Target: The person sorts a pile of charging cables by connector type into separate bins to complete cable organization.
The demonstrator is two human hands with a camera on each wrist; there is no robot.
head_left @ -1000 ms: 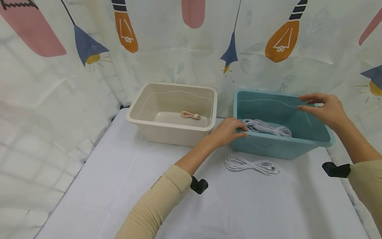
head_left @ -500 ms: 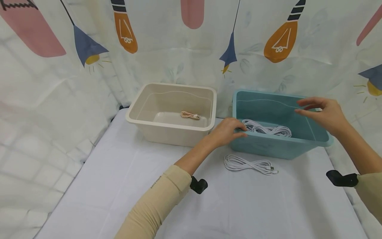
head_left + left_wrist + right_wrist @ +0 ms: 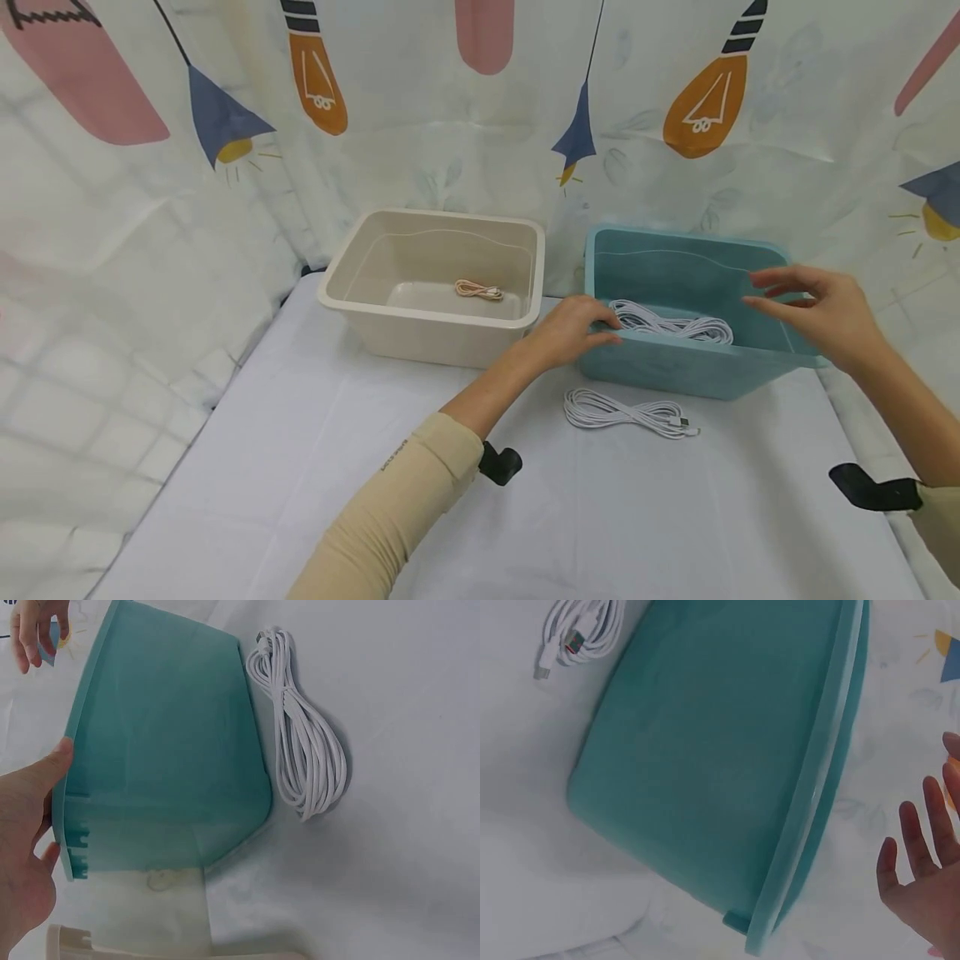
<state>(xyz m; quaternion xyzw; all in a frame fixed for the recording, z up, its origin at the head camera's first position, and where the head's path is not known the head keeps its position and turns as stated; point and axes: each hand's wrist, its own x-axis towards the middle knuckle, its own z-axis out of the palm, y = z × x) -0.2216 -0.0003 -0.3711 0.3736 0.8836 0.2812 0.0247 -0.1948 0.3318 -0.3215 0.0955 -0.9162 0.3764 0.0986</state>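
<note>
My left hand (image 3: 572, 331) grips the front-left rim of a teal plastic bin (image 3: 675, 371), its thumb outside and its fingers over the edge. The left wrist view shows that same left hand (image 3: 26, 832) on the rim. Over the bin's right end hovers my right hand (image 3: 828, 317), fingers loosely bent, holding nothing. In the right wrist view the right hand (image 3: 930, 877) is apart from the rim with its fingers spread. White bundled cables (image 3: 671, 325) lie inside the bin. On the table just in front lies a coiled white USB cable (image 3: 630, 414).
To the left of the teal bin stands a beige bin (image 3: 427, 335) with a small tan cable (image 3: 477, 290) inside. Both bins are on a white-covered table (image 3: 300, 467), close to a printed curtain (image 3: 480, 150) at the back.
My right hand has lowered a little over the right end of the teal bin. The left hand, the bins and the cables have stayed in place.
</note>
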